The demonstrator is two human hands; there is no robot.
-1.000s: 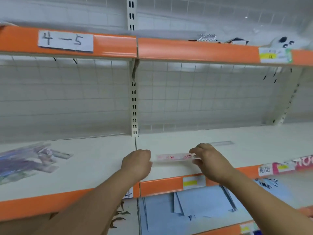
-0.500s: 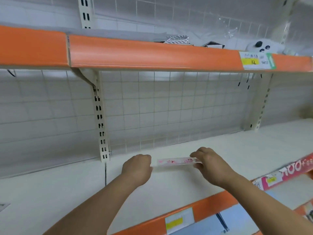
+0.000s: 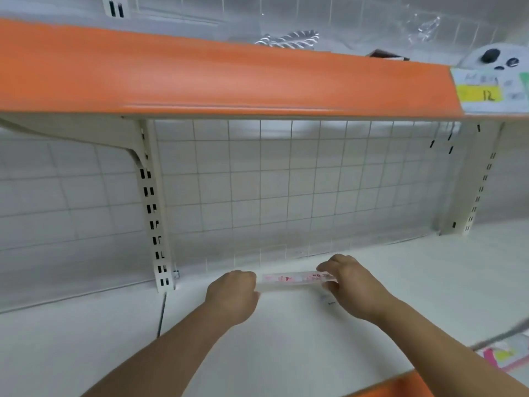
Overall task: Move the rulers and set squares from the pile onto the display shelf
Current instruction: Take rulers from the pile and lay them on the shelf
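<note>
A clear plastic ruler (image 3: 289, 279) with pink print lies level between my two hands, close above the white display shelf (image 3: 286, 339) and near the wire-grid back wall. My left hand (image 3: 233, 296) is closed on the ruler's left end. My right hand (image 3: 352, 285) pinches its right end with fingers on top. The pile is out of view.
An orange-edged upper shelf (image 3: 229, 78) hangs overhead with a yellow price tag (image 3: 481, 94) at right. A slotted upright post (image 3: 153, 213) stands to the left of my hands, and another (image 3: 475, 190) at right. The wire grid (image 3: 286, 181) backs the shelf.
The view has swung right and closer to the shelf. Both hands have carried the ruler deeper, toward the grid wall. The pile at the left has left the view.
</note>
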